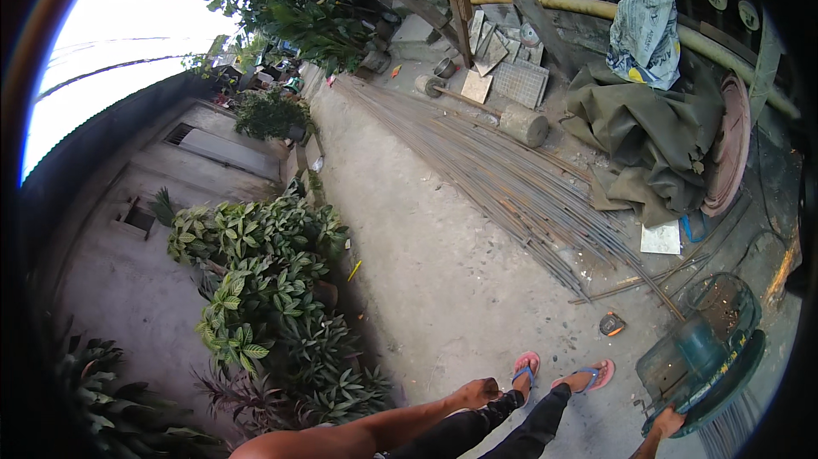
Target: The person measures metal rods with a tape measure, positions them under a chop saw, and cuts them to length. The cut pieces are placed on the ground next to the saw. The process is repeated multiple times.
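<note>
My right hand (669, 422) is closed on the near end of a green cut-off saw (703, 352), at the handle beside its dark, curved guard. Orange sparks (780, 274) streak away on the saw's far right side. Out in front of my legs, above the sandals (527, 365), my left hand (477, 392) is curled closed. Whatever its fingers may hold is hidden. An orange and black tape measure (611, 323) lies on the concrete left of the saw. Thin steel bars (731, 427) lie below the saw at the lower right.
Long rebars (503, 195) stretch across the concrete ground (400, 237). Leafy plants (264, 263) line the left wall. At the right are a crumpled tarp (639, 135), a plastic sack (645, 37) and a white tile (660, 238). Broken tiles (521, 82) and a concrete cylinder (524, 125) lie farther off.
</note>
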`<act>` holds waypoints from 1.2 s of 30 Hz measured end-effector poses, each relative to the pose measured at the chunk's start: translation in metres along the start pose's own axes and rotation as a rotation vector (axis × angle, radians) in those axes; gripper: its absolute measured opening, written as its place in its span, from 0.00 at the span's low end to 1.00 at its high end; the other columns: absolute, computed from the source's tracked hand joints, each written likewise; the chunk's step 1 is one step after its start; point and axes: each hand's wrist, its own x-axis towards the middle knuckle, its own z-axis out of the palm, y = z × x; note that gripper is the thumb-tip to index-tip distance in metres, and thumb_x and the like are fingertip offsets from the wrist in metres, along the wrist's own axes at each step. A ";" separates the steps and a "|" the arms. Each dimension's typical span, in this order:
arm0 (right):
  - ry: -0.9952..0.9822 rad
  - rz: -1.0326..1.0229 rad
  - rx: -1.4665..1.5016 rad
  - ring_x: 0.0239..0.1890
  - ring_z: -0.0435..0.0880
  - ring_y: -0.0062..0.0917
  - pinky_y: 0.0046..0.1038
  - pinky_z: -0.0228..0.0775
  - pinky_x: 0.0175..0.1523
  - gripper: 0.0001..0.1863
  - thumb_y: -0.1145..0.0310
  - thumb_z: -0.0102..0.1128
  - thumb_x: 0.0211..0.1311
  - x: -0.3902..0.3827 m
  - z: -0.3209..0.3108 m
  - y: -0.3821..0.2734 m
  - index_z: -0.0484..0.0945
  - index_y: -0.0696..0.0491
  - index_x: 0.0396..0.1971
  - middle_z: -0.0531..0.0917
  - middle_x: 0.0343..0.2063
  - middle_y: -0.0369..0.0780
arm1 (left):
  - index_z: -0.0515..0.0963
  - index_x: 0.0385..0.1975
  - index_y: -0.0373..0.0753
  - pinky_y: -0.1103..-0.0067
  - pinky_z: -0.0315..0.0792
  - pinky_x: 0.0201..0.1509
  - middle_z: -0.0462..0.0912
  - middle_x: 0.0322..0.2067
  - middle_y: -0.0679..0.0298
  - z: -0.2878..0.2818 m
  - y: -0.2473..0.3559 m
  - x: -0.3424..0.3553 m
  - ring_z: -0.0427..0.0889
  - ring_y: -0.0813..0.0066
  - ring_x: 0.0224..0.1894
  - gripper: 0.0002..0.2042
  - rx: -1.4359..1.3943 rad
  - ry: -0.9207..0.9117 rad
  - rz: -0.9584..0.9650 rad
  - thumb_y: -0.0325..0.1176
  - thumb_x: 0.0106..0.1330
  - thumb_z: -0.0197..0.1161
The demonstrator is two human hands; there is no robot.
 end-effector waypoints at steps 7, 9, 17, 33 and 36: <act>0.034 -0.033 -0.043 0.33 0.80 0.48 0.44 0.70 0.37 0.26 0.57 0.57 0.44 0.004 0.005 -0.004 0.76 0.64 0.38 0.80 0.33 0.54 | 0.72 0.31 0.34 0.74 0.68 0.38 0.77 0.28 0.57 0.002 0.005 0.007 0.77 0.66 0.33 0.14 -0.051 -0.002 0.153 0.42 0.63 0.56; 0.012 -0.005 -0.033 0.33 0.80 0.48 0.44 0.71 0.37 0.26 0.57 0.57 0.44 0.001 0.000 -0.007 0.76 0.64 0.38 0.80 0.33 0.54 | 0.73 0.32 0.34 0.74 0.69 0.38 0.77 0.28 0.56 0.001 0.005 0.009 0.77 0.66 0.33 0.14 -0.032 0.003 0.091 0.42 0.63 0.56; 0.033 -0.011 -0.036 0.34 0.80 0.47 0.43 0.72 0.38 0.27 0.57 0.57 0.44 -0.008 -0.015 -0.013 0.75 0.67 0.37 0.79 0.34 0.57 | 0.73 0.31 0.35 0.73 0.69 0.38 0.77 0.27 0.57 0.009 -0.002 -0.005 0.77 0.65 0.33 0.16 -0.083 -0.010 -0.055 0.45 0.63 0.56; 0.016 -0.055 -0.072 0.38 0.78 0.48 0.41 0.70 0.44 0.24 0.59 0.57 0.45 -0.019 -0.036 -0.032 0.75 0.67 0.34 0.78 0.35 0.57 | 0.73 0.35 0.36 0.67 0.69 0.40 0.77 0.31 0.51 0.031 -0.013 0.010 0.76 0.50 0.37 0.18 -0.193 -0.010 0.004 0.48 0.62 0.54; 0.024 -0.148 -0.042 0.37 0.78 0.49 0.42 0.70 0.44 0.25 0.59 0.58 0.44 -0.013 -0.030 -0.022 0.74 0.68 0.33 0.78 0.34 0.57 | 0.74 0.37 0.37 0.69 0.70 0.40 0.79 0.31 0.55 0.028 -0.019 0.005 0.77 0.55 0.35 0.16 -0.241 -0.003 0.023 0.46 0.62 0.56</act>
